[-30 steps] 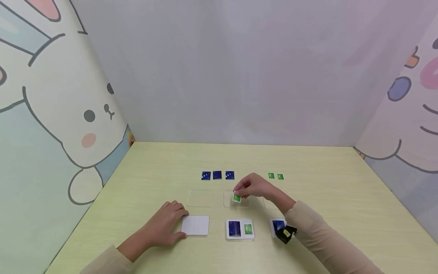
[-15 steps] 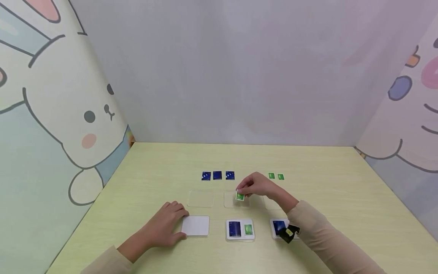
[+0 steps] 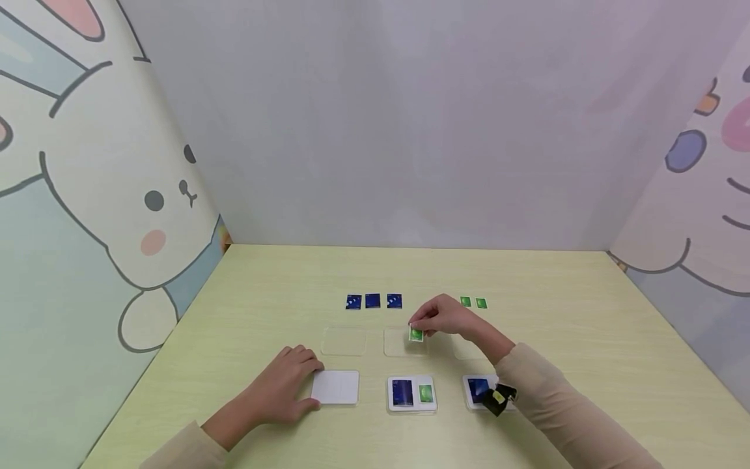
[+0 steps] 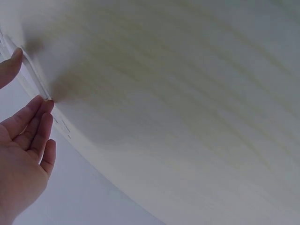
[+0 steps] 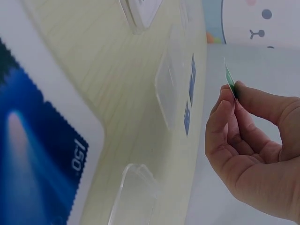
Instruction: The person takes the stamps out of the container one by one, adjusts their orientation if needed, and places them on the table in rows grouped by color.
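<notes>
My right hand (image 3: 446,315) pinches a small green stamp (image 3: 416,334) between thumb and fingers, above the middle clear plastic lid (image 3: 394,345). In the right wrist view the green stamp (image 5: 229,78) appears nearly edge-on at the fingertips. At the left, my left hand (image 3: 280,387) holds a white card (image 3: 336,387) at its left side, thumb at the near corner and fingers at the far one. The left wrist view shows the card's thin edge (image 4: 33,77) between thumb and fingers. To its right lies a white card with a blue and a green stamp (image 3: 412,409).
A third white card with a blue stamp (image 3: 477,389) lies partly under the black wrist camera (image 3: 497,400). Clear lids lie left (image 3: 344,341) and right (image 3: 467,349) of the middle one. Behind are three blue stamps (image 3: 372,301) and two green stamps (image 3: 465,301).
My right hand has drifted slightly to the right with the green stamp, which has turned a little more upright. The left hand and the white card stay in place.
</notes>
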The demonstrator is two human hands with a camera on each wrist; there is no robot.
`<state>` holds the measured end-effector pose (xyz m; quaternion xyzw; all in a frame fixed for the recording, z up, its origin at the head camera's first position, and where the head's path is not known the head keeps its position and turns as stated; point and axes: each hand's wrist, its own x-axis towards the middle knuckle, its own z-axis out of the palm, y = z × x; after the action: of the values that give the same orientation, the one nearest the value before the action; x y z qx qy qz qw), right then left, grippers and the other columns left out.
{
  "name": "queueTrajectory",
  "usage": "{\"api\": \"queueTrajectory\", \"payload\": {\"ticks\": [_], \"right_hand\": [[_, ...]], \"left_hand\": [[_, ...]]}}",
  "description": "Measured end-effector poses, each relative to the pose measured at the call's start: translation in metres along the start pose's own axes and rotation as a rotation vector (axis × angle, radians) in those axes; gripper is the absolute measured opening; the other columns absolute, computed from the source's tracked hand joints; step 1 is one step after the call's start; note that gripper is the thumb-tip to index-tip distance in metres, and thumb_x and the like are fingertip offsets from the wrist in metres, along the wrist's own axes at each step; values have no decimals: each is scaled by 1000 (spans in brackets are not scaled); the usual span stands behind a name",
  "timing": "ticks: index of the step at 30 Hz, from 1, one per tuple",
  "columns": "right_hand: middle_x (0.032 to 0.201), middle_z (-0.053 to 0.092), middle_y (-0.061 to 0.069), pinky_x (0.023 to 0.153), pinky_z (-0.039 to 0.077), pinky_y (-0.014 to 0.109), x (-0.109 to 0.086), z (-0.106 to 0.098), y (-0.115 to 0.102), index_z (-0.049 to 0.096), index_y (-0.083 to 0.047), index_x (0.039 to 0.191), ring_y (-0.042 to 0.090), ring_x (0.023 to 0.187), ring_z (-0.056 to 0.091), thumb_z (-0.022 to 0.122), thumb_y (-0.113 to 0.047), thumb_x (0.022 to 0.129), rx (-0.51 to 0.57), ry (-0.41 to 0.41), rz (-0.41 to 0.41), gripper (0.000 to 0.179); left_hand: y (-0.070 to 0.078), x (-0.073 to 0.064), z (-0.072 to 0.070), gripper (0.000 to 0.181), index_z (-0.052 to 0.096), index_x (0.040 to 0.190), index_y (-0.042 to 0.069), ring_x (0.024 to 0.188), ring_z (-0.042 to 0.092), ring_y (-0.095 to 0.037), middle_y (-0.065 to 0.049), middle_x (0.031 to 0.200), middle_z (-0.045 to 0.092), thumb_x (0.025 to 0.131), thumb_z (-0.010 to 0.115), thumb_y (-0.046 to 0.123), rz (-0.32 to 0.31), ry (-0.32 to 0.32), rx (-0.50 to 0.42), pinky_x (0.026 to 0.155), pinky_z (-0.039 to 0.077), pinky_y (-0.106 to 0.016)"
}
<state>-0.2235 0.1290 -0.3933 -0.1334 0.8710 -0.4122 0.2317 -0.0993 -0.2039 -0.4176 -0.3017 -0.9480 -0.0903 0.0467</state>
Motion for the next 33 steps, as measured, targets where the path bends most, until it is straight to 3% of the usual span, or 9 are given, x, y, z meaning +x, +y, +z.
{"api": "queueTrajectory", "payload": {"ticks": [14, 33], "right_hand": [[88, 74, 8, 70, 57, 29, 3, -7, 7, 75, -1, 99, 10, 69, 59, 71, -16, 89, -20, 21, -3, 19], [89, 73, 8, 72, 57, 29, 7, -17, 13, 74, -1, 101, 10, 71, 61, 70, -19, 91, -53, 35, 11, 21]], "left_hand": [[1, -1, 1, 46, 69, 105, 9, 94, 55, -13, 2, 102, 67, 71, 81, 38, 13, 23, 8, 84, 44, -35], [2, -1, 2, 46, 69, 108, 10, 97, 55, -13, 2, 104, 66, 72, 80, 38, -21, -15, 1, 87, 44, -35]]}}
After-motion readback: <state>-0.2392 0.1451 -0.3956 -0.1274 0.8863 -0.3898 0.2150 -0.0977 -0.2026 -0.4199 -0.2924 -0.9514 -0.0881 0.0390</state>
